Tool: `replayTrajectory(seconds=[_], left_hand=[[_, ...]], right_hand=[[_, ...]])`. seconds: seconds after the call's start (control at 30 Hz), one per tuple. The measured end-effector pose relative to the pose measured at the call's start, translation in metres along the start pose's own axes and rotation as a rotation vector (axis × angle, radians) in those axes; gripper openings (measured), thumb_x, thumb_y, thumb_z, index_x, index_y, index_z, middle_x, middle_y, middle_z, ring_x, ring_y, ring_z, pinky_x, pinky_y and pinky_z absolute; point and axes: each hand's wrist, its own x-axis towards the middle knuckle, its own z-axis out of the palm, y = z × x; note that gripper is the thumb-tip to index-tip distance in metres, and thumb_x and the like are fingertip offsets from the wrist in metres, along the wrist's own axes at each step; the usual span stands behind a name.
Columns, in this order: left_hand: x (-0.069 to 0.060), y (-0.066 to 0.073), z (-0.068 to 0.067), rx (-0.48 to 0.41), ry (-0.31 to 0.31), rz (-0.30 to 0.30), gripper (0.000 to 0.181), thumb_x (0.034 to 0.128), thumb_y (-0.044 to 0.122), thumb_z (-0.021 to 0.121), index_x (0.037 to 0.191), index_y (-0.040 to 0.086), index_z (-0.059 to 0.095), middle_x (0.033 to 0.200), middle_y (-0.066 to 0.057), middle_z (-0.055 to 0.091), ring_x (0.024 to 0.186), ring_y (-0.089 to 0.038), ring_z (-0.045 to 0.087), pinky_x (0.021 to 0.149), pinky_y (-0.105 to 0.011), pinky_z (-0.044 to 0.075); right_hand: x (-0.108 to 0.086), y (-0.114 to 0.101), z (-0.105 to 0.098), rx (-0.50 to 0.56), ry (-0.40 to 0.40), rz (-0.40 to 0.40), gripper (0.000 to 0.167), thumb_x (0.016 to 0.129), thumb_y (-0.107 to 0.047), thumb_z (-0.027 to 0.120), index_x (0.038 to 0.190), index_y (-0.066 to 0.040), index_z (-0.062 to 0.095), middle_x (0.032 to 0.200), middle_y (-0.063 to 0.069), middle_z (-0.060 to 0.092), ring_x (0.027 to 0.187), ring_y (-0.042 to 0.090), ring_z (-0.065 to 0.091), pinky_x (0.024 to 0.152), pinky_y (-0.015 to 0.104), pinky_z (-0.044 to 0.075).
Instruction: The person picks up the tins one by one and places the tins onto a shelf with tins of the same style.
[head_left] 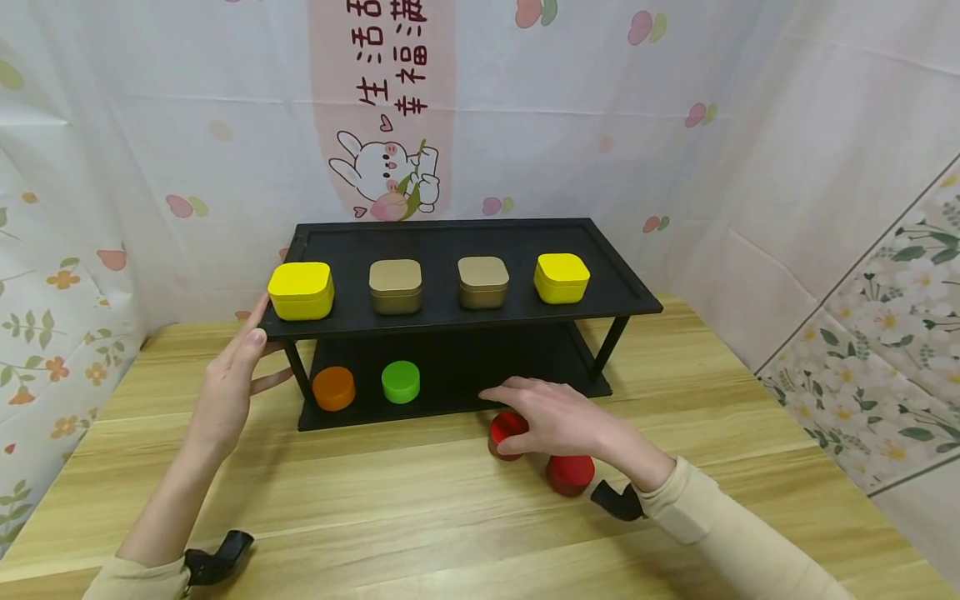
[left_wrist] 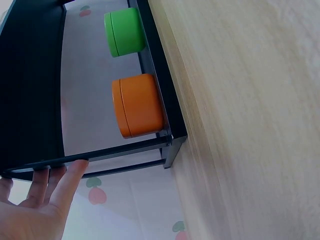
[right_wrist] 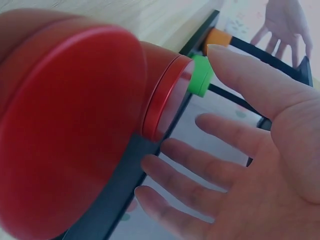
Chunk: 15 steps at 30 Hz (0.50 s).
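My left hand [head_left: 228, 387] touches the left end of a black two-tier shelf [head_left: 442, 327], its fingers fairly straight against the upper tier's side edge. In front of the shelf, my right hand [head_left: 558, 414] hovers with spread fingers over a round red tin [head_left: 507, 427], thumb in front of it. The right wrist view shows a gap between the fingers and that tin [right_wrist: 165, 97]. A second red tin [head_left: 570, 475] stands nearer me, below the right wrist. On the lower tier sit an orange round tin [head_left: 333, 388] and a green round tin [head_left: 401, 382].
Along the upper tier stand a yellow square tin [head_left: 302, 291], two brown-gold square tins [head_left: 395, 287] and another yellow one [head_left: 562, 278]. The wooden table [head_left: 390, 517] extends in front of the shelf. A patterned cloth [head_left: 225, 150] hangs behind.
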Motion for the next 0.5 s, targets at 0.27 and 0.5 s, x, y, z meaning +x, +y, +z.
replayTrajectory(seconds=[0.27,0.5], left_hand=[[-0.0004,-0.0003,-0.0005,-0.018,0.001,0.006,0.05,0.1128,0.036,0.033,0.162,0.039,0.024,0.173,0.0,0.024,0.119,0.0,0.054,0.081,-0.013,0.06],[-0.0002,-0.0008,-0.0007,-0.02,-0.001,0.001,0.05,0.1127,0.036,0.033,0.162,0.039,0.024,0.173,0.0,0.024,0.119,0.002,0.054,0.081,-0.013,0.059]], right_hand=[[-0.0029,0.0024,-0.0018,-0.066,-0.011,-0.031,0.061,0.086,-0.034,0.082,0.142,-0.019,0.063,0.136,0.004,0.065,0.106,0.018,0.06,0.077,0.032,0.056],[-0.0031,0.0046,-0.0026,-0.081,-0.021,-0.03,0.059,0.085,-0.032,0.083,0.14,-0.02,0.064,0.131,0.003,0.067,0.101,0.016,0.059,0.076,0.03,0.054]])
